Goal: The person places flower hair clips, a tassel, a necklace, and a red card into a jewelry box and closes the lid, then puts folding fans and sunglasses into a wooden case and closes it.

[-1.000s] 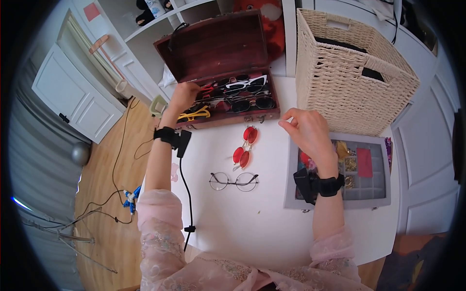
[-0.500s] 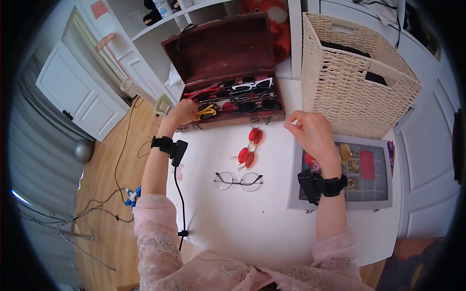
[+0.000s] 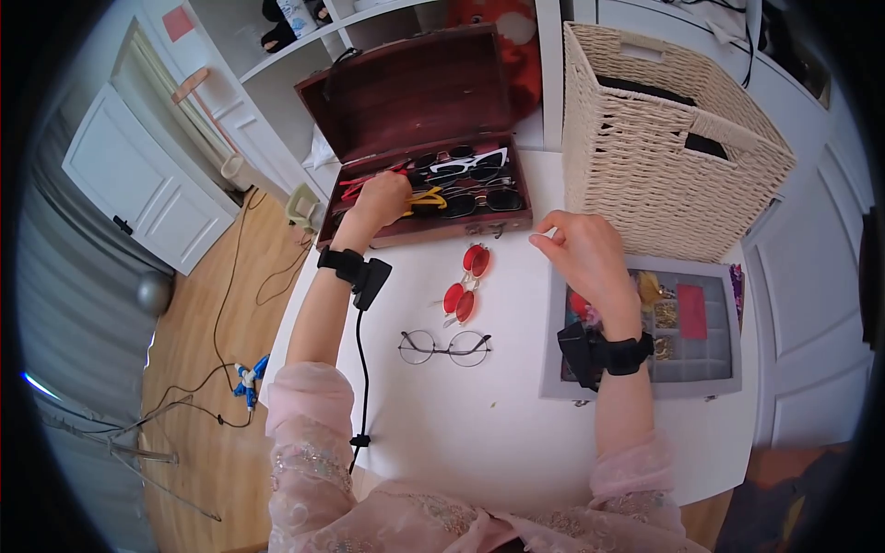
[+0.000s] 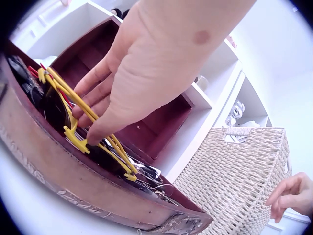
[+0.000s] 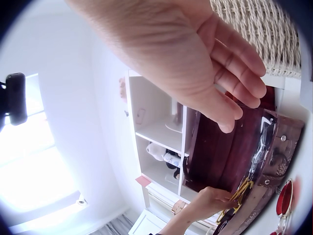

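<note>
Yellow sunglasses (image 3: 426, 198) shifted rightward inside the wooden case (image 3: 419, 120)

Left hand (image 3: 383, 195) pinches them — frame lying lengthwise along the case's front; right hand (image 3: 581, 249) hovers loosely curled, holding nothing.

yellow glasses (image 4: 78, 117) | folded; tilted | atop sunglasses in wooden case (image 3: 419, 101)

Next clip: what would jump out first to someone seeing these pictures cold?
The open wooden case at the table's far edge, packed with sunglasses, where the left hand grips a yellow pair. In front of it on the white table lie red-lensed glasses and clear round glasses. The right hand hovers beside a tall wicker basket.
</note>
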Demonstrator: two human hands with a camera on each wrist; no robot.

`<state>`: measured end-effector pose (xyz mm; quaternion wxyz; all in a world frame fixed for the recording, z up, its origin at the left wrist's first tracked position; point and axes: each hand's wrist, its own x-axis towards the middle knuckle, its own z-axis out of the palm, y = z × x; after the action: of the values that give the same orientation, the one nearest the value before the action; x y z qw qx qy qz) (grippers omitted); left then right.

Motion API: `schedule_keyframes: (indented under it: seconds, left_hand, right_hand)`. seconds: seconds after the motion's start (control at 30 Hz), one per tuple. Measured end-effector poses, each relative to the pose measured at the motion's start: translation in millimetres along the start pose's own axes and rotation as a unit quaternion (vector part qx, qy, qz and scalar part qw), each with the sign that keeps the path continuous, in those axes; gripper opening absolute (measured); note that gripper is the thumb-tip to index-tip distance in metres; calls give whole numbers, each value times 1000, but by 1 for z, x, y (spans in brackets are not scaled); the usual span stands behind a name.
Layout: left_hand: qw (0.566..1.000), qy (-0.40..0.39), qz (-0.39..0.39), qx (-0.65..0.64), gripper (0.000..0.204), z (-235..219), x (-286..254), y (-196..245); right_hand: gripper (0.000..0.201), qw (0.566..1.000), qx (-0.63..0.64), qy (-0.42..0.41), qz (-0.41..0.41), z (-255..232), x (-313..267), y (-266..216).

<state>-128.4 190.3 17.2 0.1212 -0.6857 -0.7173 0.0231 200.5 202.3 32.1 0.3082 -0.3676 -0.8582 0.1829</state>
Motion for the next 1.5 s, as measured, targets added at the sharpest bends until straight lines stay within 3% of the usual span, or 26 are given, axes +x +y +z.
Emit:
schedule_keyframes:
  seconds: [0.07,0.2,0.67,0.9,0.97,1.0,1.07,1.13,1.2,1.3,1.5]
  left_hand:
    - [997,47,55,-39,13,-3,-5,-2]
    - [996,7,54,-67,13,-6,-7,-14]
    - [989,64,89,-99,11,5,-9,-25]
    - [994,49,47,-82,10,-2,-15,-15]
    - [983,170,17,-72,11,-18,-27,-2]
    - [983,169,17,-72,11,-25,-30,5]
    - [980,78,-17,-184,16,-36,-39,22]
    - [979,18,93,-183,16,-38,-49,42]
    - [981,-4,138,-132,20,-33,-59,64]
    - [976,-90,101,-169,24,-23,-64,83]
    - [968,-111,101,-200,27,-8,-64,87]
  right_hand:
    - [18,1000,9,1,-3,0,0,2]
    - [18,1000,14,4,-15,3,0,3]
    - [15,1000,3,-2,-9,1,0,2]
    - [18,1000,15,-5,-11,1,0,2]
    - [18,1000,16,-3,-10,1,0,3]
    - [18,1000,14,-3,-11,1,0,3]
    - [18,1000,14,-7,-12,3,-1,2]
    - [16,1000,-5,-11,-7,2,0,3]
    - [17,1000,-7,-16,-4,2,0,3]
    - [17,1000,-13,-18,1,1,0,3]
    - [19,1000,-6,-14,-10,2,0,3]
